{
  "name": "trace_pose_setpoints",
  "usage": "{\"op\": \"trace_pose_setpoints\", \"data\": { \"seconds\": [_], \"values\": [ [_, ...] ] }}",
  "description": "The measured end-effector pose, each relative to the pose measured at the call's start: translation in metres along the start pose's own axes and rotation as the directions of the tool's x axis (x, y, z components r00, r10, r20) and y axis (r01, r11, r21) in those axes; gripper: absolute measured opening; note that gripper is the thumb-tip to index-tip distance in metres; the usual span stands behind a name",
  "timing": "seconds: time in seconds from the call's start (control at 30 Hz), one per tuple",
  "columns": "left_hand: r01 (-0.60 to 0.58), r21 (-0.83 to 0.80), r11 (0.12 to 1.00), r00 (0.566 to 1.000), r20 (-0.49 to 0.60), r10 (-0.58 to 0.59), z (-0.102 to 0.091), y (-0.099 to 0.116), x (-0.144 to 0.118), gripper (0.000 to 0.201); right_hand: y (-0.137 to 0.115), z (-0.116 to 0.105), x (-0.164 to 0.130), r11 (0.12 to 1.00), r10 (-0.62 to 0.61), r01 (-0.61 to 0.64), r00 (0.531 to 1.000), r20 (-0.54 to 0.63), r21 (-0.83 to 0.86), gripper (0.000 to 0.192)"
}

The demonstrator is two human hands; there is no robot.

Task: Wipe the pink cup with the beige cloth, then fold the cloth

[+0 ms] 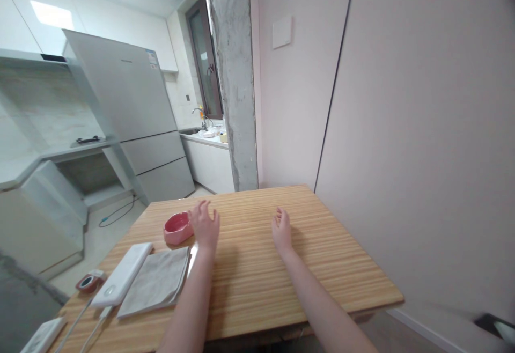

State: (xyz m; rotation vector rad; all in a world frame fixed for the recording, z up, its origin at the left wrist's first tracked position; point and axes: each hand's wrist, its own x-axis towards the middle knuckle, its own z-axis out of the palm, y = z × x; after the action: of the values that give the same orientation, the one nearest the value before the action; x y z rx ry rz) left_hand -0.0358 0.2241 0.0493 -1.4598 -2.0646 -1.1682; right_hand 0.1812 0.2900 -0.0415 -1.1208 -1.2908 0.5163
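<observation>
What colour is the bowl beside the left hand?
The bowl is pink; the head view shows it best.

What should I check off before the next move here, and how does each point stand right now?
1. Left hand open: ok, fingers spread.
2. Left hand clear of the pink bowl: cannot tell, since it overlaps the bowl's right side in this view.
3. Pink bowl upright: ok, opening upward.
4. Right hand empty: cannot tell, as its fingers curl and hide part of the palm.
5. Gray cloth on the table: ok, lying beside the long white device.
</observation>
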Motion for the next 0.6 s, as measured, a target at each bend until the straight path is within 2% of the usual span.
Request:
{"op": "trace_pose_setpoints", "data": {
  "seconds": [0.03, 0.07, 0.1, 0.13, 0.2, 0.3, 0.37, 0.43, 0.5, 0.6],
  "values": [
    [0.087, 0.13, 0.988, 0.996, -0.019, -0.085, -0.012, -0.014, 0.009, 0.043, 0.001, 0.0, 0.0, 1.0, 0.012, -0.012, 1.0, -0.014, 0.006, 0.035],
    [0.172, 0.245, 0.954, 0.984, 0.007, -0.179, -0.021, -0.029, 0.016, 0.047, 0.001, 0.001, 0.0, 1.0, 0.024, -0.024, 1.0, -0.015, 0.015, 0.035],
    [0.231, 0.335, 0.914, 0.959, 0.082, -0.272, -0.028, -0.043, 0.021, 0.047, 0.001, 0.003, -0.001, 0.999, 0.039, -0.038, 0.999, -0.011, 0.029, 0.035],
    [0.241, 0.395, 0.886, 0.928, 0.173, -0.33, -0.033, -0.057, 0.024, 0.046, 0.0, 0.004, -0.002, 0.997, 0.056, -0.056, 0.998, -0.01, 0.045, 0.036],
    [0.186, 0.458, 0.869, 0.876, 0.323, -0.358, -0.036, -0.08, 0.023, 0.043, -0.002, 0.006, -0.002, 0.992, 0.099, -0.096, 0.995, -0.027, 0.082, 0.039],
    [0.059, 0.466, 0.883, 0.86, 0.425, -0.282, -0.034, -0.098, 0.02, 0.036, -0.005, 0.004, 0.0, 0.984, 0.137, -0.129, 0.989, -0.059, 0.122, 0.045],
    [0.012, 0.454, 0.891, 0.86, 0.45, -0.241, -0.032, -0.099, 0.02, 0.034, -0.007, 0.001, 0.001, 0.984, 0.134, -0.126, 0.989, -0.06, 0.123, 0.046],
    [-0.019, 0.421, 0.907, 0.848, 0.487, -0.209, -0.03, -0.09, 0.022, 0.031, -0.007, 0.0, 0.001, 0.987, 0.117, -0.111, 0.992, -0.051, 0.113, 0.046],
    [-0.062, 0.354, 0.933, 0.843, 0.52, -0.141, -0.026, -0.072, 0.022, 0.027, -0.006, 0.001, 0.001, 0.99, 0.104, -0.1, 0.994, -0.036, 0.104, 0.044],
    [-0.195, 0.157, 0.968, 0.83, 0.552, 0.077, -0.015, -0.031, 0.01, 0.02, -0.004, 0.005, -0.001, 0.983, 0.13, -0.132, 0.991, 0.026, 0.124, 0.04]
  ]
}}
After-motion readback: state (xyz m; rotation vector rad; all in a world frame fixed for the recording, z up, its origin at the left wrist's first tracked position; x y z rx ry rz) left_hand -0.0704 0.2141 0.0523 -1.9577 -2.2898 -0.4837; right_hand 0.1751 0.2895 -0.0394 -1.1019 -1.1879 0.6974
